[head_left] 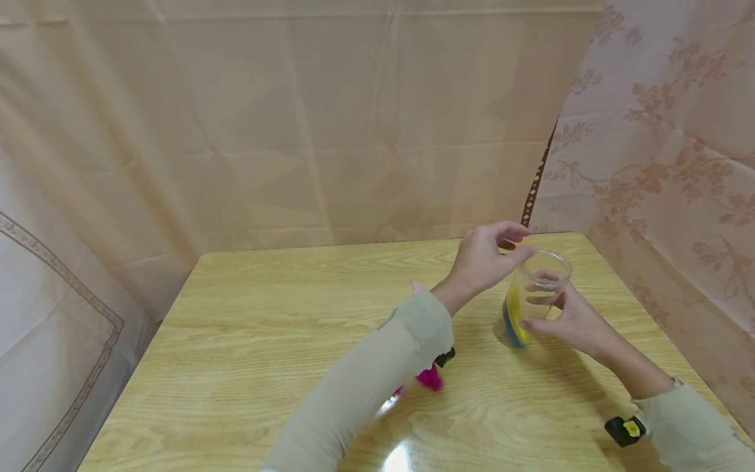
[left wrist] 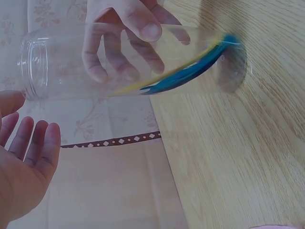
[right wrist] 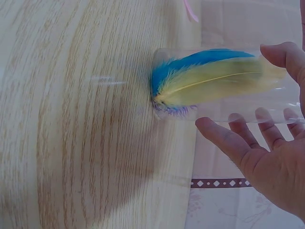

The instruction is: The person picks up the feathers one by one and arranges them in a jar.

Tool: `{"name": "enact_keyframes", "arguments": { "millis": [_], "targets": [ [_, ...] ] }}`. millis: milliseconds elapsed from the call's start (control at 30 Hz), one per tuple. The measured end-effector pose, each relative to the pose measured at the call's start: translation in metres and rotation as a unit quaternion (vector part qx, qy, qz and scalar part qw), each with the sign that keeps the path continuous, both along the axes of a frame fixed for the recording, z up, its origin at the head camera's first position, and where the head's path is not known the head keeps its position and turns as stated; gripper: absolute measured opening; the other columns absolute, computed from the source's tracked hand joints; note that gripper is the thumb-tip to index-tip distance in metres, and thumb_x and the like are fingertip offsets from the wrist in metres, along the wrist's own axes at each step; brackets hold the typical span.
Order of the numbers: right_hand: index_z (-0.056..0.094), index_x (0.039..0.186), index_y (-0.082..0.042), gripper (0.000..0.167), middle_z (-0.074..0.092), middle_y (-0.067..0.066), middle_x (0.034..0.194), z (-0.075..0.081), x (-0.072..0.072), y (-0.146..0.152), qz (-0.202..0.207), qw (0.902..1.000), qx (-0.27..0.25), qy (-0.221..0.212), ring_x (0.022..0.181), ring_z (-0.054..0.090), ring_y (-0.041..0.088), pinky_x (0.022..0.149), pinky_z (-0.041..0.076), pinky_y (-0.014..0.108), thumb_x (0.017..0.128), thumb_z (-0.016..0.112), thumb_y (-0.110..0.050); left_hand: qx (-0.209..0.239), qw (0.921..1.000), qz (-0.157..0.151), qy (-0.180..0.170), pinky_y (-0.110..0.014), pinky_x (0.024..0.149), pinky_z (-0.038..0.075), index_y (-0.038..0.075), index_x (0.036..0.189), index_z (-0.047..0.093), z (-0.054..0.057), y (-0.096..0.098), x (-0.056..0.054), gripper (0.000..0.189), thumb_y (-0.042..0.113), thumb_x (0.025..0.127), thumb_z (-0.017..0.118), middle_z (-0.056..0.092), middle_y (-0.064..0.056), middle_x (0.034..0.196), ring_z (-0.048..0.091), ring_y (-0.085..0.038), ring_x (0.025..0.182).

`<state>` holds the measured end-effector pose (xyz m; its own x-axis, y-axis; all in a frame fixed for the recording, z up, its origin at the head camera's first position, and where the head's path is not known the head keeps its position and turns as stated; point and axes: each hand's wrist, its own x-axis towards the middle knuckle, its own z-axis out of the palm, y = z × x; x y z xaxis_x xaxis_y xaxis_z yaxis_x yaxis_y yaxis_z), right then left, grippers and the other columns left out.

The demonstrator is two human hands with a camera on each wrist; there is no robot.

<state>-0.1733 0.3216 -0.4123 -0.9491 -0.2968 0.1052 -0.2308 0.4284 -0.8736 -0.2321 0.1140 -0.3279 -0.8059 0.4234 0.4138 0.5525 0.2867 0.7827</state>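
Observation:
A clear jar [head_left: 538, 288] stands near the table's right side, its bottom close over the wood. Inside it lean a yellow feather [right wrist: 214, 81] and a blue feather [left wrist: 190, 74], with purple wisps at the bottom. My right hand [head_left: 569, 321] grips the jar's side, thumb on the near face and fingers behind, as the left wrist view [left wrist: 128, 43] shows. Beside the rim, my left hand [head_left: 486, 255] has its thumb close to the edge and its fingers loosely bent, away from the wall of the jar; its palm shows in the left wrist view.
A magenta feather [head_left: 430, 378] lies on the wooden table [head_left: 265, 328], partly covered by my left sleeve [head_left: 377, 367]. A pink tip [head_left: 417, 287] shows past that forearm. Beige cloth [head_left: 354, 131] hangs behind the table, flowered cloth [head_left: 678, 164] along its right.

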Motion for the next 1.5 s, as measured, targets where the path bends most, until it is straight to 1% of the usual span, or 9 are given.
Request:
{"name": "enact_keyframes", "arguments": {
  "millis": [100,333,400,567,900,1100,1267,1400,1500],
  "targets": [
    [0.022,0.148,-0.001,0.084,0.045,0.026,0.141,-0.001,0.000,0.000,0.001,1.0000,-0.002,0.001,0.123,0.051,0.050,0.082,0.057,0.036,0.088,0.081,-0.008,-0.004,0.9999,0.005,-0.010,-0.010,0.072,0.051,0.010,0.117,0.072,-0.002,-0.003,-0.001,0.025,0.020,0.094,0.076,0.073,0.003,0.112,0.065,0.000,0.089],
    [0.025,0.147,-0.001,0.084,0.047,0.025,0.139,-0.002,-0.001,0.001,-0.003,0.9999,0.001,0.010,0.115,0.059,0.020,0.079,0.057,0.030,0.086,0.082,-0.008,0.003,0.9998,0.004,-0.021,-0.011,0.071,0.052,0.010,0.116,0.072,-0.004,-0.009,-0.005,0.022,0.018,0.095,0.074,0.073,0.001,0.110,0.066,-0.001,0.087],
    [0.024,0.148,-0.001,0.084,0.047,0.026,0.139,-0.002,-0.001,0.001,-0.002,0.9999,0.000,0.011,0.117,0.058,0.025,0.079,0.057,0.029,0.086,0.082,-0.007,0.003,0.9997,0.004,-0.025,-0.011,0.071,0.052,0.010,0.115,0.072,-0.004,-0.012,-0.006,0.021,0.017,0.096,0.073,0.073,0.001,0.110,0.065,-0.001,0.087],
    [0.021,0.150,-0.002,0.086,0.044,0.026,0.141,-0.004,-0.001,0.000,0.000,1.0000,-0.001,-0.001,0.122,0.051,0.048,0.079,0.058,0.031,0.088,0.081,-0.010,0.005,0.9998,0.007,-0.020,-0.012,0.070,0.053,0.008,0.113,0.072,-0.005,-0.020,-0.009,0.019,0.015,0.096,0.073,0.074,-0.001,0.108,0.066,-0.002,0.084],
    [0.019,0.151,-0.003,0.090,0.042,0.025,0.143,-0.003,-0.001,0.001,-0.009,0.9998,0.004,-0.018,0.125,0.049,0.049,0.079,0.057,0.031,0.087,0.082,-0.012,-0.011,0.9995,0.019,-0.022,-0.014,0.067,0.054,0.008,0.113,0.072,0.004,-0.032,-0.017,0.019,0.015,0.095,0.074,0.073,-0.001,0.107,0.065,-0.003,0.083],
    [0.017,0.151,-0.004,0.089,0.041,0.027,0.143,-0.004,0.000,0.002,-0.006,0.9998,0.005,-0.016,0.125,0.048,0.051,0.078,0.058,0.033,0.089,0.080,-0.011,-0.026,0.9989,0.018,-0.034,-0.015,0.077,0.053,0.009,0.117,0.071,0.011,-0.042,-0.022,0.024,0.016,0.094,0.075,0.071,-0.001,0.114,0.067,-0.010,0.093],
    [0.015,0.152,-0.003,0.090,0.039,0.027,0.145,-0.003,0.000,0.003,-0.001,0.9998,0.003,-0.022,0.126,0.048,0.051,0.079,0.058,0.035,0.090,0.079,-0.012,-0.077,0.9956,0.017,-0.050,-0.023,0.092,0.052,0.009,0.126,0.066,0.013,-0.053,-0.026,0.036,0.016,0.093,0.076,0.067,-0.004,0.127,0.063,-0.019,0.114],
    [0.015,0.153,-0.002,0.091,0.038,0.027,0.145,-0.003,0.000,0.003,0.001,0.9998,0.005,-0.020,0.126,0.048,0.052,0.079,0.058,0.035,0.090,0.079,-0.012,-0.143,0.9864,0.019,-0.077,-0.034,0.100,0.051,0.011,0.137,0.060,0.010,-0.062,-0.028,0.050,0.020,0.092,0.078,0.060,-0.006,0.140,0.057,-0.025,0.127],
    [0.016,0.152,-0.003,0.091,0.039,0.027,0.145,-0.003,0.000,0.003,-0.002,0.9998,0.008,-0.019,0.126,0.048,0.051,0.079,0.058,0.034,0.089,0.080,-0.013,-0.175,0.9795,0.024,-0.096,-0.040,0.104,0.048,0.012,0.142,0.056,0.007,-0.068,-0.028,0.056,0.022,0.091,0.078,0.055,-0.005,0.145,0.053,-0.027,0.133]
  ]
}}
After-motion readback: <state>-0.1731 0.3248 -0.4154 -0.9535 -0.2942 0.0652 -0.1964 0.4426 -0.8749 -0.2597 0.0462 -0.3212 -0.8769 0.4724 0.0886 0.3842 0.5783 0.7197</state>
